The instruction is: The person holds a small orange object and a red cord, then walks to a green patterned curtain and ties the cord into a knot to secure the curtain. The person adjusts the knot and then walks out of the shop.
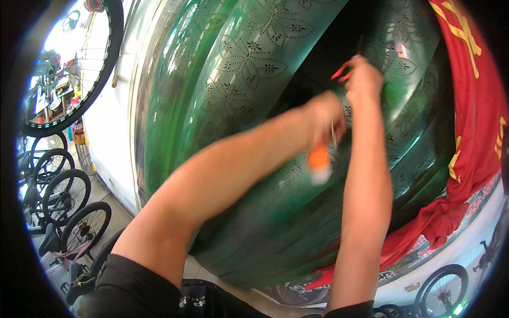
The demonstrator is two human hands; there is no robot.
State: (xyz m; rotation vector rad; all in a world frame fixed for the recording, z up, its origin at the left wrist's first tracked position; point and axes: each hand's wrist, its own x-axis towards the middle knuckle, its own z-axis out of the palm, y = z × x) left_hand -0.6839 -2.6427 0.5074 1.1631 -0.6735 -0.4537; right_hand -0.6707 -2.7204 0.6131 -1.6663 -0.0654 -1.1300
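My left hand [328,115], blurred by motion, is closed around a small orange and white object [319,161] that sticks out below it. The blur hides what the object is. Higher up and to the right, my right hand [364,81] grips a hand tool with red handles [341,72]. Its thin dark tip points upward, and I cannot tell its exact kind. Both hands are in front of a green translucent plastic strip curtain [246,63] printed with dotted leaves and flowers. A dark gap [314,63] parts the strips behind the hands.
Red cloth with yellow markings [477,79] hangs at the right and is knotted lower down. A white wall panel [113,119] borders the curtain's left side. A bicycle wheel [115,59] hangs at upper left; several bicycles [65,198] stand below. Another wheel [443,290] is at lower right.
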